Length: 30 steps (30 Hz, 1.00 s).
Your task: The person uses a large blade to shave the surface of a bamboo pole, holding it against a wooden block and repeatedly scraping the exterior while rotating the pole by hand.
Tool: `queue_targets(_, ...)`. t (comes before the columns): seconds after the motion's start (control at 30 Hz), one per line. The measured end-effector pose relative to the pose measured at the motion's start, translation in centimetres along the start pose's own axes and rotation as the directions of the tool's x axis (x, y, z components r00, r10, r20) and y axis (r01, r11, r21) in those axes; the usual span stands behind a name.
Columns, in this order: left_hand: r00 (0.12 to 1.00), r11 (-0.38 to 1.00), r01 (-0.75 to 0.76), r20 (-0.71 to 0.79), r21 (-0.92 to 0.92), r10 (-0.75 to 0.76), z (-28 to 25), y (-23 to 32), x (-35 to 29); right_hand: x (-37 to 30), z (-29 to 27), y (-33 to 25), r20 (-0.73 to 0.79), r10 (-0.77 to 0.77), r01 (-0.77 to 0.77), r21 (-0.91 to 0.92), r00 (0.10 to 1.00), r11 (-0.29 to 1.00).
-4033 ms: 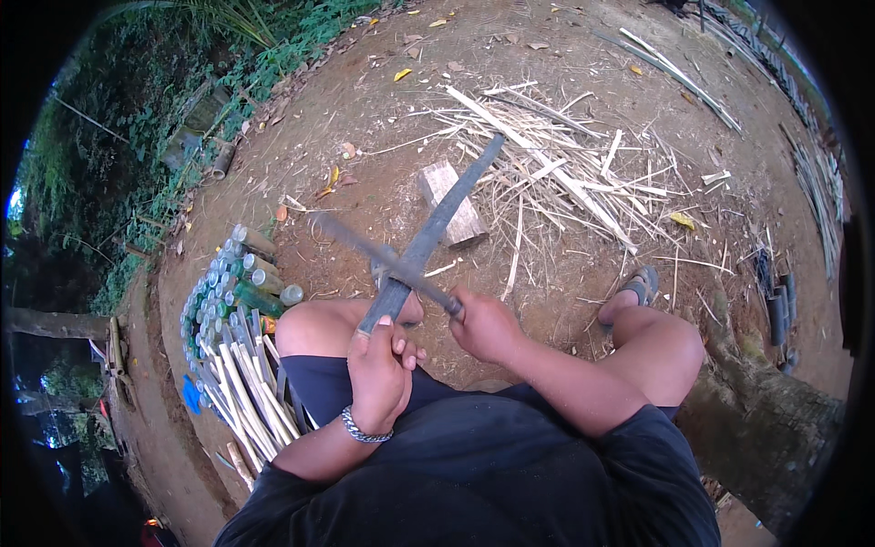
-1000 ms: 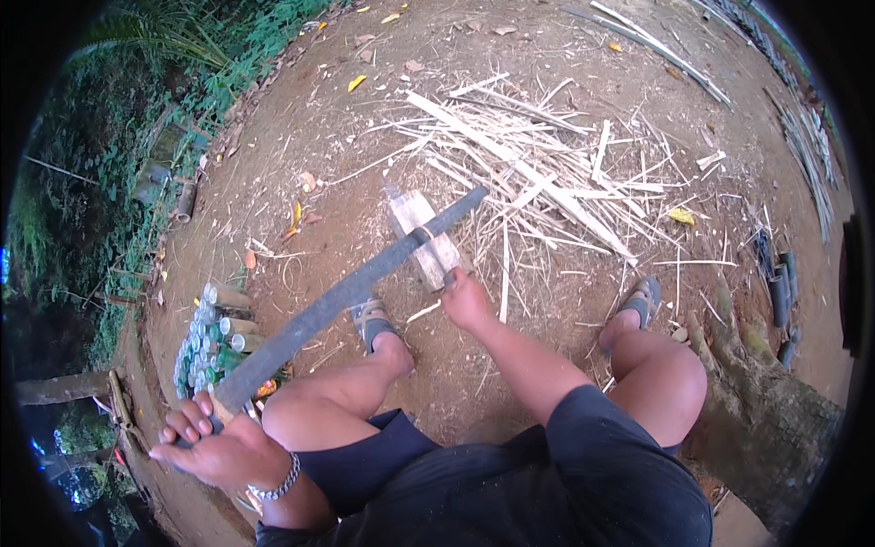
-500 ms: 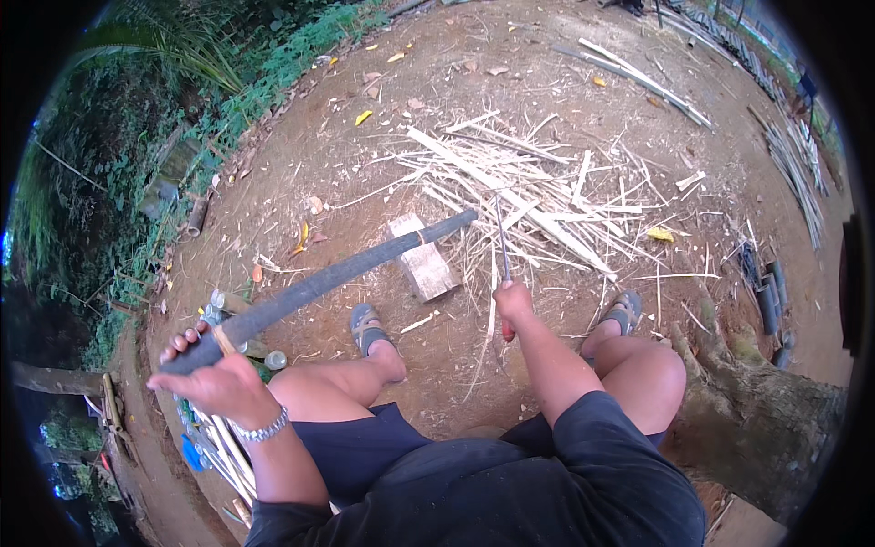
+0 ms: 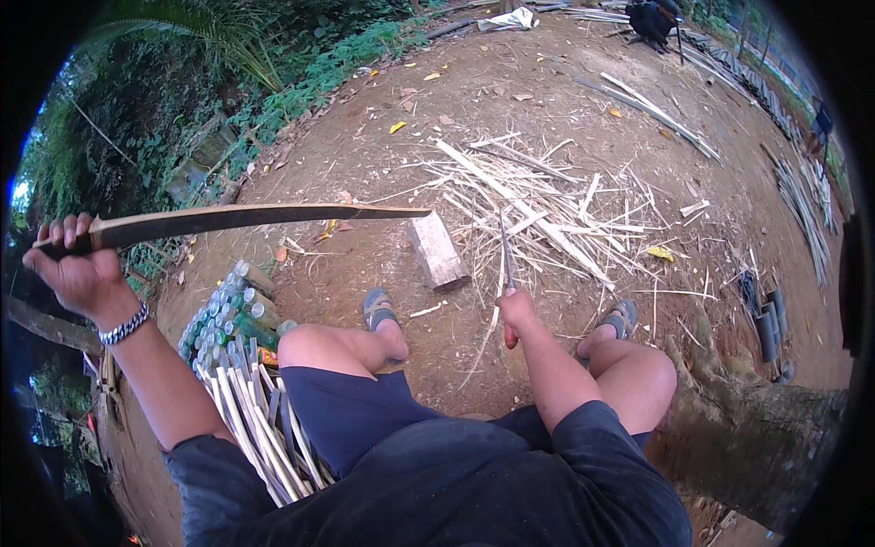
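Observation:
My left hand (image 4: 77,264), raised at the far left, is closed round one end of a long piece of dark bamboo (image 4: 246,219). The piece shows a pale cut edge along its upper side. Its other end reaches to the top of a pale wooden block (image 4: 437,253) on the ground; I cannot tell whether they touch. In my right hand (image 4: 518,310), in front of my body, is a knife (image 4: 508,251) with a red handle. Its narrow blade points away from me, over the edge of a heap of pale split strips (image 4: 538,210).
By my left thigh lie a bundle of pale strips (image 4: 241,415) and a stack of glass bottles (image 4: 228,314). A thick trunk (image 4: 756,428) is at my right. Dark tubes (image 4: 773,314) and long strips (image 4: 797,201) lie farther right. Green plants (image 4: 337,64) border the far left.
My left hand has moved up and left, turning the bamboo so its pale edge shows and its far end shifts left. The view has shifted; my right hand still holds the knife.

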<state>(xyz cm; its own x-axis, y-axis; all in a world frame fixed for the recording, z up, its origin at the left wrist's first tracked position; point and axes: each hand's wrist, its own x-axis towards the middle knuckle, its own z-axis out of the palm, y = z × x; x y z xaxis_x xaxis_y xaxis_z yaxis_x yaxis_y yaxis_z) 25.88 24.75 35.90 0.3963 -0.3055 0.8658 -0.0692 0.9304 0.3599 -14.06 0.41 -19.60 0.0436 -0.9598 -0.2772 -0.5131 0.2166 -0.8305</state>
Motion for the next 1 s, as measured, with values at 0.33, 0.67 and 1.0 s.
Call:
queue_targets(0.33, 0.995, 0.971, -0.005, -0.093, 0.239, 0.028, 4.7, -5.9, 0.2, -3.4, 0.3, -5.9, 0.158, -0.099, 0.114, -0.090, 0.982, 0.989)
queue_targets(0.67, 0.998, 0.973, -0.002, -0.058, 0.230, 0.016, 8.1, -8.3, 3.0, -5.6, 0.4, -10.5, 0.313, -0.149, 0.180, -0.071, 0.938, 0.981)
queue_targets(1.0, 0.982, 0.980, 0.119, 0.125, 0.159, -0.139, 7.5, -8.8, 3.2, -4.8, 1.3, -12.7, 0.365, -0.184, 0.168, 0.075, 0.913, 0.983)
